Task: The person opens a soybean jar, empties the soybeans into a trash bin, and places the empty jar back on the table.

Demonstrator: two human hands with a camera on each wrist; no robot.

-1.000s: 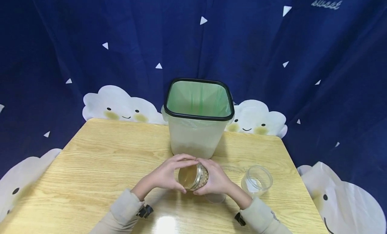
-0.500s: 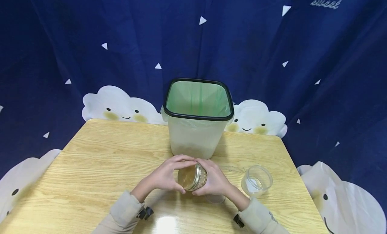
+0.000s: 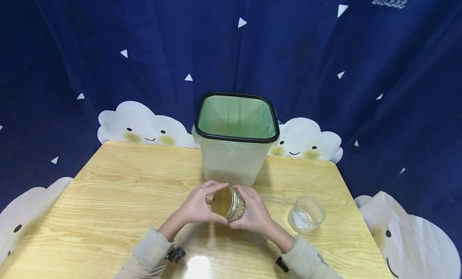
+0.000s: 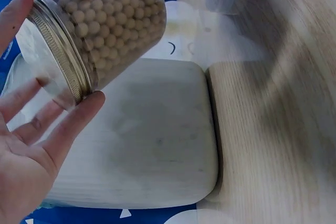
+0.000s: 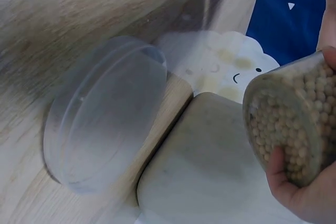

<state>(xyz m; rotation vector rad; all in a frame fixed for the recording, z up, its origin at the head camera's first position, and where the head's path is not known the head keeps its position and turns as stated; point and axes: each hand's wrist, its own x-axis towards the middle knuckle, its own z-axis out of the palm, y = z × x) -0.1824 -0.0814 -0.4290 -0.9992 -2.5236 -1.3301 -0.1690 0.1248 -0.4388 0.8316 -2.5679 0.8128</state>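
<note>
Glass jar [image 3: 229, 203] sits tilted between both hands' grip.

Green-lined bin [image 3: 236, 140] on wooden table [image 3: 108, 191]; empty clear jar [image 3: 306, 215] (right side); cloud-print curtain [image 3: 108, 50].

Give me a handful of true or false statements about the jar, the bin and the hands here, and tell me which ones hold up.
1. Both hands hold one jar of beans. True: the left hand is at its lid end and the right hand is round the jar of beans.
2. The jar stands upright on the table. False: it is held tilted on its side above the table.
3. The bin is lined with a green bag. True: the bin shows a green liner inside its black rim.
4. The empty clear jar lies left of the hands. False: the empty clear jar lies to their right.
5. The beans are dark red. False: they are pale beige.
</note>
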